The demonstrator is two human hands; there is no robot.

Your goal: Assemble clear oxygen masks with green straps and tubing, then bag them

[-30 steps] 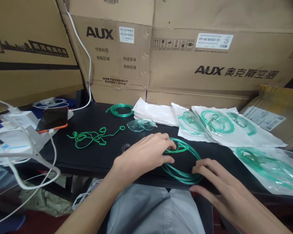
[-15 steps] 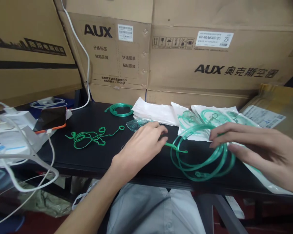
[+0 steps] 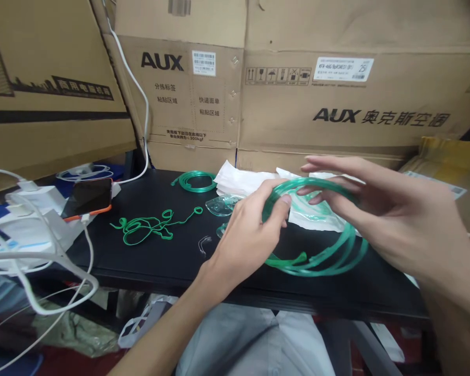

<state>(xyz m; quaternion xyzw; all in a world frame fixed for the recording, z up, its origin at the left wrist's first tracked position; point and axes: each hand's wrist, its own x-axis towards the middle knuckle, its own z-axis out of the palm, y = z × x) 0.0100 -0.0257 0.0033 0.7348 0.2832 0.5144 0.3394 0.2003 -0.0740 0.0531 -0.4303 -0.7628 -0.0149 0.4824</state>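
Observation:
A coil of green tubing (image 3: 325,256) hangs lifted above the black table (image 3: 160,261), held between both hands. My left hand (image 3: 250,235) pinches the coil's left side with thumb and fingers. My right hand (image 3: 379,214) grips the coil's top right, fingers stretched over it. A clear green mask (image 3: 221,204) lies on the table just behind my left hand. Sealed white packets with green tubing (image 3: 317,216) lie behind the coil, partly hidden by my hands.
A loose green cord (image 3: 149,227) and a second tubing coil (image 3: 196,181) lie on the table's left half. A phone (image 3: 86,196), white chargers and cables (image 3: 35,230) sit at the far left. Big cardboard boxes (image 3: 337,104) wall off the back.
Both hands lifted the tubing coil off the table's front edge and raised it. My right hand moved up and left over the coil; my left hand shifted from the cord end to the coil.

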